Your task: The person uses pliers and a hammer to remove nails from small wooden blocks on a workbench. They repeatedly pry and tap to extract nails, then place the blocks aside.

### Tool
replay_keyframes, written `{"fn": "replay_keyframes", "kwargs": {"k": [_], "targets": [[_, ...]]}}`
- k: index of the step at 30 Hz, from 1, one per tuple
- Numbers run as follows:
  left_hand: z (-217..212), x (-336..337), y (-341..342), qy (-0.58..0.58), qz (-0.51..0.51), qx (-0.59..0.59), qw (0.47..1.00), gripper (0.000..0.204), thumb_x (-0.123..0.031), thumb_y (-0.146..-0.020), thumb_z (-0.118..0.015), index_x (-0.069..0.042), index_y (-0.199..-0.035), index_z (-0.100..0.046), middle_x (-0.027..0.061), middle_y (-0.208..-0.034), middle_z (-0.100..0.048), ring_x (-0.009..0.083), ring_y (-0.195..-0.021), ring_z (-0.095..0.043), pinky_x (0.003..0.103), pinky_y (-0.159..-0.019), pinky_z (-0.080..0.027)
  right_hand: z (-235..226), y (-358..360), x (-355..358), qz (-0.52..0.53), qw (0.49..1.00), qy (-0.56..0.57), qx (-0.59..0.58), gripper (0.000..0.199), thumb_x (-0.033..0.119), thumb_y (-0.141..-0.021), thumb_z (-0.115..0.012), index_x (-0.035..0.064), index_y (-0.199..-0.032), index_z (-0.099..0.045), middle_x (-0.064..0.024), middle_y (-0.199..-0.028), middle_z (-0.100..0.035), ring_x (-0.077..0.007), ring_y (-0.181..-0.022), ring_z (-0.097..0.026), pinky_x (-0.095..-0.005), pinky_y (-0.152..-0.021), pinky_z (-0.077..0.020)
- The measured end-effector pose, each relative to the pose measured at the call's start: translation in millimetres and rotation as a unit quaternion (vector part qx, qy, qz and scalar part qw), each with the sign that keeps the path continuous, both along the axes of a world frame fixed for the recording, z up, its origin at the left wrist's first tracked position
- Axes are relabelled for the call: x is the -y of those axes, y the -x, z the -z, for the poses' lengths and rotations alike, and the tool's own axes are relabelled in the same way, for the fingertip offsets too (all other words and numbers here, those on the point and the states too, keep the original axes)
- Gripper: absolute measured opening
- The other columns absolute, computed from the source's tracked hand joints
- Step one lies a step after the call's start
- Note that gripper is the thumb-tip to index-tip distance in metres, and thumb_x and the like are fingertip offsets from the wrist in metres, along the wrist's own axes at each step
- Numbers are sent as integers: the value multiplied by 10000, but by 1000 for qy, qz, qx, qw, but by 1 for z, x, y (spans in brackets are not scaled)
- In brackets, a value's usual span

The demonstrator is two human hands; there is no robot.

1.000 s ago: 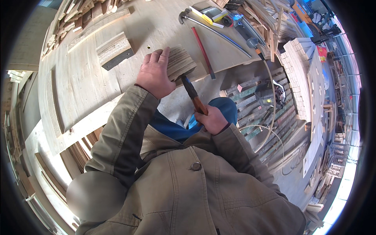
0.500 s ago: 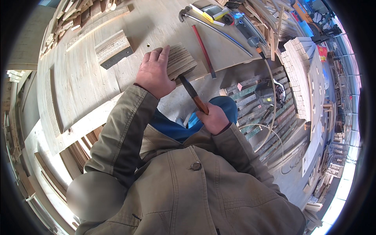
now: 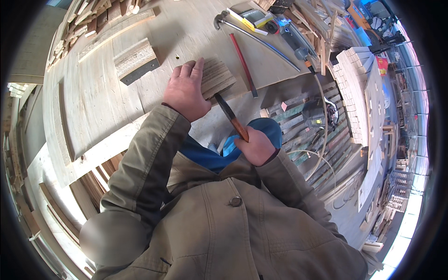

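Note:
A block of stacked wood strips [image 3: 217, 77] lies at the near edge of the plywood table [image 3: 158, 28]. My left hand [image 3: 185, 93] grips its left end, fingers over the far side and thumb at the near edge. My right hand [image 3: 255, 146] is closed round the brown wooden handle of a black-ended hand tool [image 3: 227, 112]. The tool's dark end is at the block's near edge; whether they touch, and the exact shape of that end, I cannot tell. Left of my left hand sits another wood block [image 3: 135, 58] with a dark plate on its near face.
A red bar [image 3: 243, 63] and a claw hammer with a metal handle [image 3: 261, 42] lie right of the block. Beyond them is a grey power tool [image 3: 298, 46] with a hose. Loose wood strips [image 3: 88, 18] pile up far left. A slatted pallet [image 3: 298, 116] stands right of my knees.
The tool in my right hand has turned a little, showing a narrower dark end at the block. My left hand stays on the block. The whole view has shifted slightly.

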State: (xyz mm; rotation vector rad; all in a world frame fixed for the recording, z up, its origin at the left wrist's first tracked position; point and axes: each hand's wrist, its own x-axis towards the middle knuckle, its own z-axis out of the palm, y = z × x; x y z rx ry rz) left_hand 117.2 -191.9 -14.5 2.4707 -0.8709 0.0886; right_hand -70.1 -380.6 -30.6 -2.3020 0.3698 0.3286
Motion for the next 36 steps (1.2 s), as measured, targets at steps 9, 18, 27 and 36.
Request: {"fn": "replay_keyframes", "kwargs": {"k": [9, 18, 27, 36], "targets": [[4, 0, -3, 8, 5, -16, 1000, 1042, -218, -681, -841, 34, -1577, -374, 249, -1472, -504, 429, -1342, -485, 456, -1186, -416, -7, -2, 3, 43, 991, -110, -61, 280, 190, -938, -716, -18, -1110, -644, -107, -821, -635, -167, -717, -654, -345, -680, -520], [7, -1, -2, 16, 1, -13, 1000, 1004, -223, -690, -825, 24, -1563, -393, 235, -1462, -516, 419, -1345, -493, 473, -1179, -416, -6, -4, -8, 51, 994, -80, -51, 265, 222, -943, -718, -13, -1048, -656, -117, -806, -648, -227, -775, -657, -371, -743, -510], [10, 1, -3, 29, 3, 6, 1000, 989, -227, -685, -823, 20, -1552, -419, 222, -1448, -525, 412, -1323, -508, 492, -1139, -441, 8, 0, -17, 85, 991, -93, -36, 232, 210, -941, -719, 4, -960, -613, -123, -796, -623, -252, -754, -627, -384, -733, -496], [9, 4, 0, 35, -2, 12, 999, 1003, -196, -658, -827, 30, -1546, -419, 254, -1410, -538, 448, -1273, -516, 501, -1139, -443, 20, 4, -32, 114, 986, -118, -20, 254, 216, -929, -702, -8, -1010, -611, -236, -866, -676, -435, -855, -680, -479, -753, -519]]}}
